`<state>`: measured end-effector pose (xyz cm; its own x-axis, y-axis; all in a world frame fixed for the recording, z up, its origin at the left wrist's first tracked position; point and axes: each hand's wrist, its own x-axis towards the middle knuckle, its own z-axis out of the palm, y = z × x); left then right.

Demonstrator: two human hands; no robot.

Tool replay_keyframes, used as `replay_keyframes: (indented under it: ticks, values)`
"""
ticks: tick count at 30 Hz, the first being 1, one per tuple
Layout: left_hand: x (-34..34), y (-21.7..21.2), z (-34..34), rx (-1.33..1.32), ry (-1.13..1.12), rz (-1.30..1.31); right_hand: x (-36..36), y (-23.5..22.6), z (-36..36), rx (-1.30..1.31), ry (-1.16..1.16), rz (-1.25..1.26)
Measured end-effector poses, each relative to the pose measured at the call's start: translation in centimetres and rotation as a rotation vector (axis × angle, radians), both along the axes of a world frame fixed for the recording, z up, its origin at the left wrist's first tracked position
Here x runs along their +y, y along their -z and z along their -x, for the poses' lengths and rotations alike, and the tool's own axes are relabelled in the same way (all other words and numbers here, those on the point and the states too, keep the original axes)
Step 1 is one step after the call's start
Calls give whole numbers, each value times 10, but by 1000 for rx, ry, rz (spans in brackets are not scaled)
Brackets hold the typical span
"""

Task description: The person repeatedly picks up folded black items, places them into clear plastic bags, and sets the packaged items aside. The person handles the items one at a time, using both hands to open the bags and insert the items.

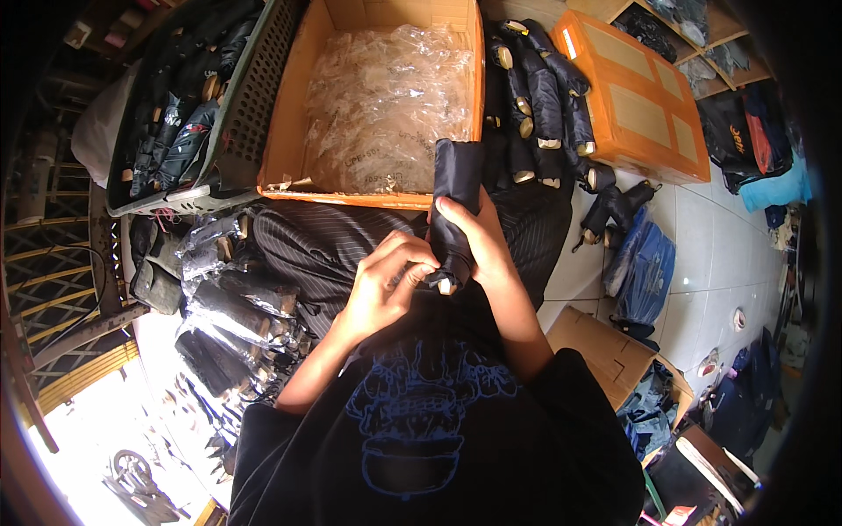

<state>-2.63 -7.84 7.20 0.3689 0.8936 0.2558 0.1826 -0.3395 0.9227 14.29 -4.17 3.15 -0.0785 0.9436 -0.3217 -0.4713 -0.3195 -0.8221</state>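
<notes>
A black folding umbrella [456, 175] in a fabric sleeve stands upright in front of my chest, its pale handle end pointing down toward me. My right hand [478, 232] is closed round its middle, the thumb lying along the front. At the lower end, my left hand [390, 276] pinches the dark fabric beside the handle tip; its fingertips partly hide what they grip. Just beyond the umbrella is an open cardboard box [373, 200] with clear plastic-wrapped pieces [386, 105] in it.
On the left stand a crate [254, 105] of dark umbrellas and a pile of plastic-wrapped umbrellas [237, 307]. More black umbrellas [535, 96] lie right of the box, beside a taped orange carton [631, 96]. Blue packets [645, 267] and an open carton [596, 351] are at right.
</notes>
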Motion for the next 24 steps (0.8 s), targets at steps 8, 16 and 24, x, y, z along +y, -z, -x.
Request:
replay_keyframes:
  ticks: [8, 16, 24]
  values:
    - [3, -11, 2, 23, 74, -112, -7, -20, 4, 120, -8, 15]
    - [8, -16, 0, 33, -89, -53, -14, 9, 3, 400, -129, -4]
    - [3, -17, 4, 10, -98, 0, -17, 0, 16, 581, -52, -100]
